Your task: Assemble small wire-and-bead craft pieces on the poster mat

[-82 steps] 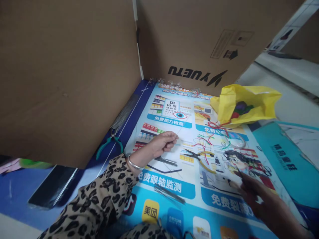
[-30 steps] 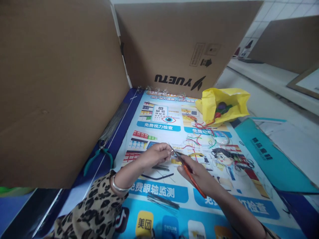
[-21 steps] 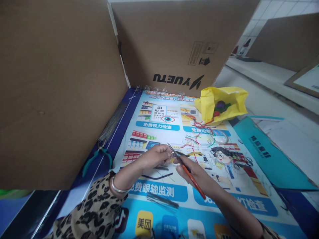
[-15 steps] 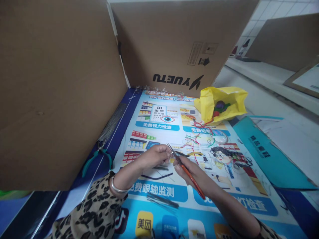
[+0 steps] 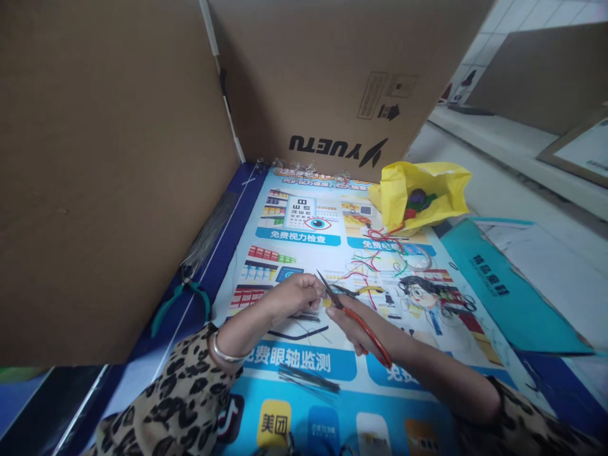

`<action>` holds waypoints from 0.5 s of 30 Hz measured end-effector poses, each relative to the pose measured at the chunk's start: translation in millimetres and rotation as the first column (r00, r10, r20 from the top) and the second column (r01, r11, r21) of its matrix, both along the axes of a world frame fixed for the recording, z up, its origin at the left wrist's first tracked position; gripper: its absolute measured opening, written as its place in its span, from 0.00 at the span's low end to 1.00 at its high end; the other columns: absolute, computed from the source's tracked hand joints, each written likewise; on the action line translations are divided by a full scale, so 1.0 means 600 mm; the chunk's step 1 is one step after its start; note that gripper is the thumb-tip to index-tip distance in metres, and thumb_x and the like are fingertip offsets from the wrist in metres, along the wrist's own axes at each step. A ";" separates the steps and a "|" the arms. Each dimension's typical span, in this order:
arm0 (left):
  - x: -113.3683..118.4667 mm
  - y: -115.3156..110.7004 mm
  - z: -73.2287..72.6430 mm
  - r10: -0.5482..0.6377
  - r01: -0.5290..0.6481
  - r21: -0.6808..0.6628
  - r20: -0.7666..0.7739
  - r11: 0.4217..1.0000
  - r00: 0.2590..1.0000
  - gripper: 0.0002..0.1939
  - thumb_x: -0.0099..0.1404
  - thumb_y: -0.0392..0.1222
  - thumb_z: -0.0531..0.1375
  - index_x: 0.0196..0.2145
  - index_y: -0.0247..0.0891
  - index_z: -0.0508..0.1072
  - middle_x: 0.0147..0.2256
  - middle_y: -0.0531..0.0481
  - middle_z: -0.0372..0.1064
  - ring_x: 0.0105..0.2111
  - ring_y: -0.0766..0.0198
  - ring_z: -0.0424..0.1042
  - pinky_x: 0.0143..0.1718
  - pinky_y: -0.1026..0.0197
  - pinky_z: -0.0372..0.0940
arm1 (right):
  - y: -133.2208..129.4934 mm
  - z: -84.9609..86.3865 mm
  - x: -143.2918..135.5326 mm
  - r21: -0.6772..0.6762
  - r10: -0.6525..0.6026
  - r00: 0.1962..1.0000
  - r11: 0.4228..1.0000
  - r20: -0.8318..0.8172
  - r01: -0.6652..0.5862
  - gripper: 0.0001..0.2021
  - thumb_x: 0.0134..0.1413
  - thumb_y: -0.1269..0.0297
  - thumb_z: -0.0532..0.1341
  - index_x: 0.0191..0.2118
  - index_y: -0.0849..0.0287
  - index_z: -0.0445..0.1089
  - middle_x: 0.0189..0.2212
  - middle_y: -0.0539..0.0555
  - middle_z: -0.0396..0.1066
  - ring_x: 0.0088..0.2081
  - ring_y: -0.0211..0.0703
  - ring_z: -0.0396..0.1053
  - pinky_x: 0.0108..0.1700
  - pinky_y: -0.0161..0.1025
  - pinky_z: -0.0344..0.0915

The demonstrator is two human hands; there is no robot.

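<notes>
My right hand (image 5: 354,320) is closed round orange-handled scissors (image 5: 363,329), whose pointed blades reach up and left. Just left of the blade tips, my left hand (image 5: 300,295) is closed, its fingertips pinched; anything between them is too small to make out. Yellow-handled pliers (image 5: 363,290) lie on the printed sheet behind my right hand. Dark wire pieces (image 5: 308,380) lie on the sheet in front of my hands, and red and green cords (image 5: 368,259) lie beyond them.
Cardboard panels (image 5: 308,76) stand at the left and back. A yellow bag (image 5: 427,196) with coloured balls of cord sits back right, beside a teal box piece (image 5: 513,285). Teal-handled pliers (image 5: 183,297) and a wire bundle (image 5: 209,234) lie at the left.
The scissors have turned in my right hand, and the handle loops show wider apart. My left hand stays nearly in place, still pinched. The view has shifted slightly.
</notes>
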State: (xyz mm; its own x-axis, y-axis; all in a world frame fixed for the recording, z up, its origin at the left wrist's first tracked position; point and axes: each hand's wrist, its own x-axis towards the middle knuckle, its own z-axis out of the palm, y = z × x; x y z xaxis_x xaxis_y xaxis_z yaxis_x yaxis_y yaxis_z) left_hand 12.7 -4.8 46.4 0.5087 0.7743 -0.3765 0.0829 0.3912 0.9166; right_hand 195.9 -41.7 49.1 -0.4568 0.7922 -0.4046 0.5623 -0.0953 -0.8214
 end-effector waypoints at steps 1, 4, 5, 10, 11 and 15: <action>-0.001 0.001 -0.002 0.005 -0.005 -0.008 -0.001 1.000 1.000 0.05 0.55 0.39 0.55 0.25 0.35 0.63 0.18 0.58 0.59 0.12 0.77 0.47 0.14 0.69 0.39 | 0.003 -0.001 -0.001 -0.017 0.003 1.000 1.000 0.010 -0.002 0.20 0.54 0.43 0.49 0.38 0.57 0.58 0.18 0.44 0.57 0.15 0.32 0.59 0.14 0.30 0.56; -0.003 0.005 -0.009 0.014 -0.014 -0.022 0.008 1.000 1.000 0.06 0.54 0.40 0.56 0.24 0.35 0.63 0.18 0.58 0.58 0.12 0.78 0.46 0.14 0.69 0.38 | 0.009 0.001 -0.003 -0.063 0.004 1.000 0.998 0.025 -0.002 0.21 0.54 0.42 0.49 0.37 0.57 0.58 0.17 0.43 0.56 0.14 0.32 0.59 0.13 0.29 0.56; -0.004 0.006 -0.011 0.013 -0.013 -0.026 0.014 1.000 1.000 0.05 0.54 0.40 0.56 0.24 0.35 0.63 0.18 0.58 0.58 0.12 0.78 0.46 0.14 0.69 0.38 | 0.011 0.003 -0.005 -0.082 0.001 1.000 0.997 0.024 0.001 0.20 0.53 0.42 0.49 0.36 0.57 0.57 0.17 0.43 0.56 0.13 0.31 0.58 0.13 0.28 0.56; -0.007 0.011 -0.014 0.014 -0.014 -0.065 0.011 0.998 1.000 0.05 0.53 0.40 0.56 0.25 0.35 0.63 0.18 0.58 0.59 0.12 0.78 0.46 0.14 0.70 0.38 | 0.019 0.007 -0.012 -0.165 -0.026 1.000 0.986 0.008 0.027 0.17 0.55 0.45 0.49 0.34 0.56 0.54 0.15 0.41 0.53 0.11 0.28 0.54 0.12 0.27 0.53; -0.008 0.012 -0.014 0.016 -0.016 -0.071 0.000 0.997 1.000 0.06 0.52 0.40 0.56 0.25 0.35 0.64 0.18 0.58 0.59 0.12 0.78 0.46 0.14 0.70 0.38 | 0.022 0.007 -0.014 -0.188 -0.036 0.999 0.981 0.011 0.037 0.16 0.55 0.47 0.49 0.34 0.56 0.55 0.15 0.40 0.53 0.11 0.29 0.53 0.11 0.27 0.53; -0.009 0.017 -0.016 0.008 -0.009 -0.061 -0.022 0.998 1.000 0.09 0.52 0.44 0.57 0.26 0.35 0.64 0.18 0.57 0.60 0.12 0.78 0.47 0.13 0.70 0.38 | 0.034 0.011 -0.020 -0.287 -0.027 0.999 0.957 0.045 0.039 0.12 0.55 0.54 0.51 0.29 0.56 0.54 0.12 0.40 0.52 0.09 0.30 0.53 0.09 0.27 0.50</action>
State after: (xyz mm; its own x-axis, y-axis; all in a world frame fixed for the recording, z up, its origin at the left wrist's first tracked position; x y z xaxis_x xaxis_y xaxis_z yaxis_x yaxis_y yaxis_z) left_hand 7.1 5.5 37.0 0.4932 0.7536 -0.4344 0.0991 0.4475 0.8888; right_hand 183.8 -21.1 55.9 -0.4110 0.6539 -0.6352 0.5865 -0.3437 -0.7333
